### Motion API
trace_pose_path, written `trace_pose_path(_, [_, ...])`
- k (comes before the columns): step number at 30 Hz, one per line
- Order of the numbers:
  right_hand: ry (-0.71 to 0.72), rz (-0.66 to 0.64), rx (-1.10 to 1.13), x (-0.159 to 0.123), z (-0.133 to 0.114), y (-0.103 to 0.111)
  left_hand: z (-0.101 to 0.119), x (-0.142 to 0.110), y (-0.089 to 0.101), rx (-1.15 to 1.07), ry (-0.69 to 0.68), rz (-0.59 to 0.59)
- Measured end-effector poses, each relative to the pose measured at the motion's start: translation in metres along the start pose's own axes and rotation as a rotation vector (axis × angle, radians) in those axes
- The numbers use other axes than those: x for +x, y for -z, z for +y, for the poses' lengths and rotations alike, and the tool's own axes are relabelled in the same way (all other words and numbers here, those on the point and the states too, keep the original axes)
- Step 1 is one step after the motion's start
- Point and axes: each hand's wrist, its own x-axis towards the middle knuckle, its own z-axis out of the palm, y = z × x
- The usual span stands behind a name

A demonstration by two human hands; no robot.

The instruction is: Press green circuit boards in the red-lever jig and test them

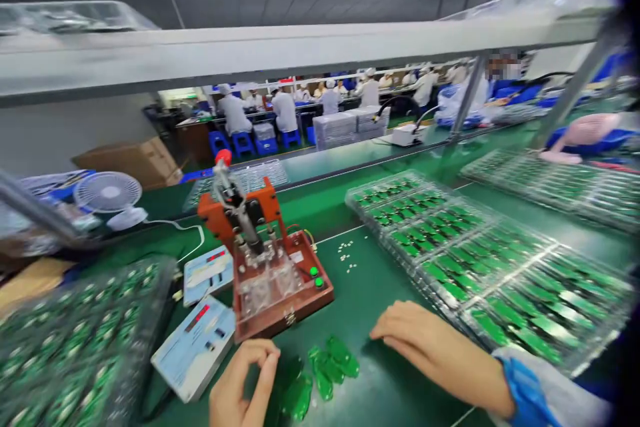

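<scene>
My left hand (244, 381) is at the bottom of the view, thumb and forefinger drawn together. Whether anything small is between them is hidden. Just right of it, several green circuit boards (323, 377) lie loose on the green table mat (380, 400). My right hand (430, 350) rests low over the mat, fingers stretched out and holding nothing visible. Behind the loose boards stands a red-brown test fixture (285, 317) with an upright lever clamp (245, 220), clear plates and two green buttons. Neither hand touches it.
Clear trays of green boards (435, 227) lie to the right; another board tray (85, 347) is at left. Two meter boxes (197, 347) with red displays sit beside the fixture. Tiny pale pieces (345, 253) are scattered behind it. A shelf (300, 50) crosses overhead; a fan (109, 193) stands left.
</scene>
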Motion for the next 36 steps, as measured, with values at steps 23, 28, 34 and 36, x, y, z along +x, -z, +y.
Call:
trace_pose_path(23, [0.091, -0.316, 0.335, 0.075, 0.019, -0.042, -0.036, -0.014, 0.058, 0.235, 0.104, -0.706])
trace_pose_path(28, [0.153, -0.2, 0.377, 0.096, -0.011, -0.02, -0.037, -0.014, 0.057, 0.233, 0.118, -0.691])
trace_pose_path(34, [0.309, 0.077, 0.104, 0.159, -0.025, -0.028, -0.031, -0.015, 0.059, 0.29, 0.218, -0.684])
trace_pose_path(36, [0.333, 0.072, 0.079, 0.174, -0.023, -0.033, -0.031, -0.018, 0.063, 0.283, 0.225, -0.688])
